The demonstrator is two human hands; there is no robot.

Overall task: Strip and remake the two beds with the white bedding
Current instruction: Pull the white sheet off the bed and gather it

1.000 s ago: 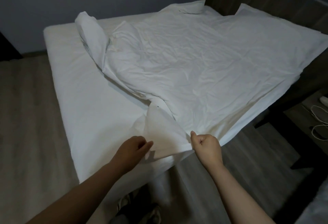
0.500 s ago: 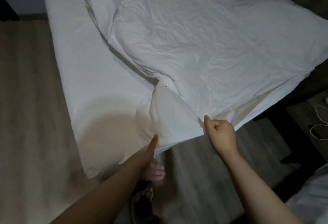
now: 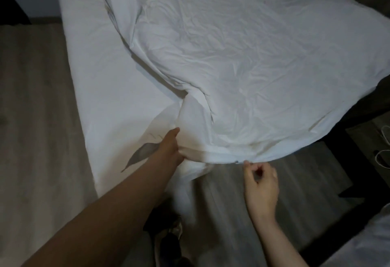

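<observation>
Now left hand (image 3: 169, 147) lies under the sheet (image 3: 253, 66), right hand (image 3: 261, 184) beside.

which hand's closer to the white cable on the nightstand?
Right. The right hand is below the hem of the sheet, on the side of the cable; the left hand is farther left, at the sheet over the mattress.

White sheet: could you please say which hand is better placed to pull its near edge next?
Left. The left hand holds the bunched near edge of the white sheet; the right hand sits just below it, gripping nothing.
</observation>
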